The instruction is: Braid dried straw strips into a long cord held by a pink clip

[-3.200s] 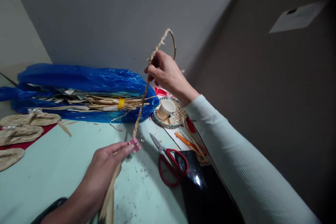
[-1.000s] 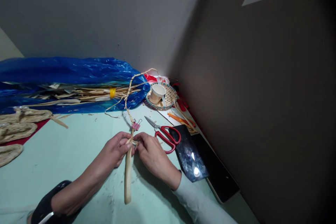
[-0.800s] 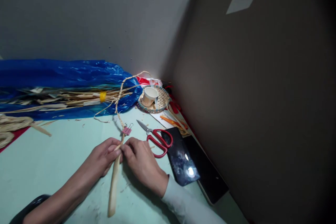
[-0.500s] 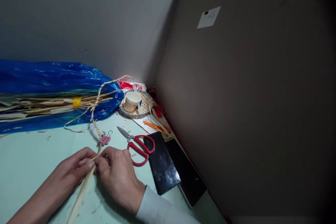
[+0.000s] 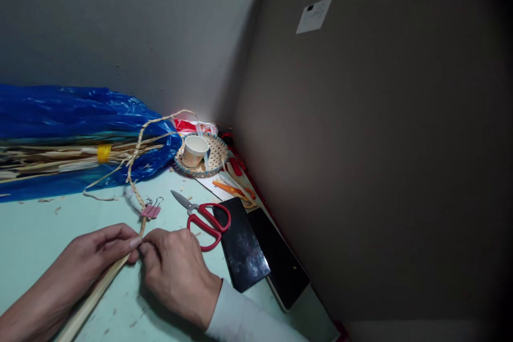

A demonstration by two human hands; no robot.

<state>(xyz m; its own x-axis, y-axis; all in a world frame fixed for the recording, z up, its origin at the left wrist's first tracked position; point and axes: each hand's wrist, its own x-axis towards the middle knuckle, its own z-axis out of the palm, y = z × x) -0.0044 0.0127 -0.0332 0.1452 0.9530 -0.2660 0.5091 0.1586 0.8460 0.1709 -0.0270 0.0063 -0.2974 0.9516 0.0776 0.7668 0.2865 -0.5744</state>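
Observation:
A pale braided straw cord (image 5: 130, 171) runs from the back down to a pink binder clip (image 5: 150, 211). Just below the clip, my left hand (image 5: 104, 248) pinches the cord between thumb and fingers. My right hand (image 5: 174, 267) is closed at the same spot, its fingertips pressed against the straw. A long flat loose strand (image 5: 90, 302) slants from my left fingers to the bottom edge. Red-handled scissors (image 5: 203, 223) lie to the right of the clip, blades pointing up and left.
Blue plastic (image 5: 76, 117) wraps a straw bundle (image 5: 52, 159) at the back left. A paper cup (image 5: 195, 150) stands on a woven tray (image 5: 216, 152). Orange scissors (image 5: 228, 188) and two dark flat devices (image 5: 244, 246) lie on the right, beside the dark wall (image 5: 360, 144).
The view has shifted slightly, moving the objects left and up. The loose strand now slants further left, and my left hand lies flatter beside the braid.

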